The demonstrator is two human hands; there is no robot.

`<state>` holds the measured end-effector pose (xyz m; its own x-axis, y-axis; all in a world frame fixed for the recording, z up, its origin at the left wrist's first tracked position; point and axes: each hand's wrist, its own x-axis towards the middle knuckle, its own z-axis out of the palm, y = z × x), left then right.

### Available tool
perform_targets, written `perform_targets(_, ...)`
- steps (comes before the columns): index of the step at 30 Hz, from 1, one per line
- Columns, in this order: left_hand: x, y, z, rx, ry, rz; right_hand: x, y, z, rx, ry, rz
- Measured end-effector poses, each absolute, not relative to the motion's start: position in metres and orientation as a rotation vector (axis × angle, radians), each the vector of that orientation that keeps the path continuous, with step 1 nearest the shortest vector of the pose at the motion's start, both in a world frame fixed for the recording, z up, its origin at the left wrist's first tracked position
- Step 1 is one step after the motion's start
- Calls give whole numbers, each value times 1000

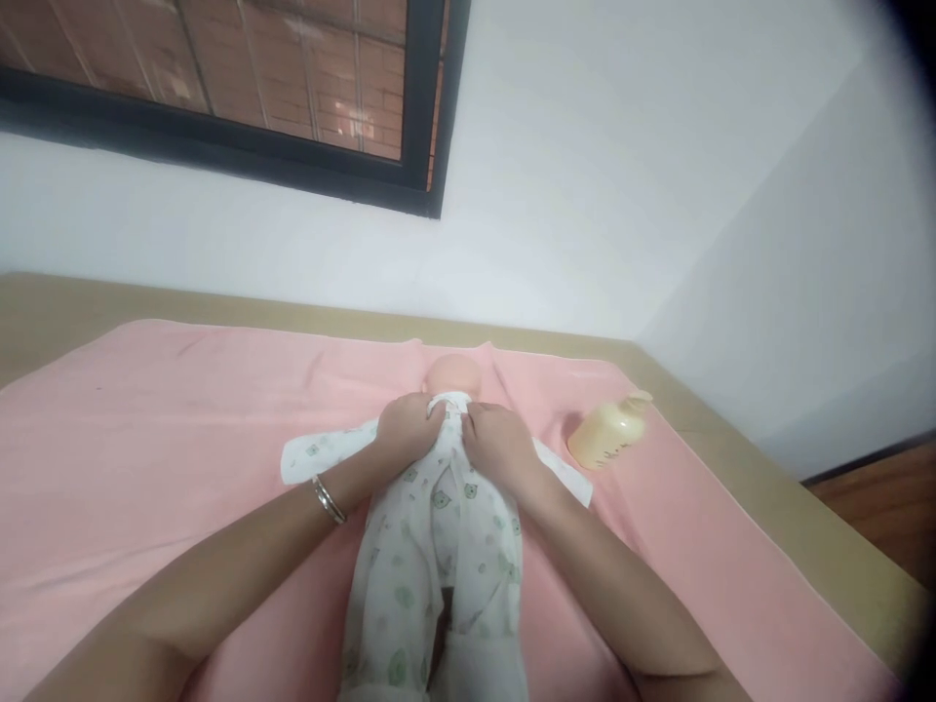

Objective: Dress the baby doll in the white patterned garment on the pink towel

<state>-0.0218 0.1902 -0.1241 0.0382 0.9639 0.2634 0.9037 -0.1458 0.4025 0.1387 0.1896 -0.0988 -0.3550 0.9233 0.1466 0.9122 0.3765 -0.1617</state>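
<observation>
A doll point(453, 373) with a bald head lies on a pink cloth point(219, 419). White clothing with green prints point(409, 546) covers its body, the sleeves spread to both sides and the legs stretching toward me. My left hand point(409, 426) grips the clothing at the left of the chest, just below the neck. On the right of the chest, my right hand point(497, 441) holds the same clothing, its fingers curled. The two hands are close together with fabric between them. A silver bracelet point(329, 499) is on my left wrist.
A cream bottle point(608, 434) lies tilted on the cloth to the right of the doll. The cloth covers a wooden surface point(790, 526) whose edge meets a white wall point(556, 195). A dark-framed window point(431, 117) is at the upper left.
</observation>
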Motion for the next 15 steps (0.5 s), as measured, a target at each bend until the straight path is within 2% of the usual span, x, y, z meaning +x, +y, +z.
perform_targets(6, -18, 189, -125, 2433, 1938, 917, 151, 203, -99, -1664, -2393, 483)
perform_targets(12, -20, 188, -122, 2215, 1981, 727, 143, 187, -95, -1632, -2424, 112)
perform_targets(15, -19, 186, -123, 2320, 1968, 798, 146, 189, -95, -1633, -2398, 263)
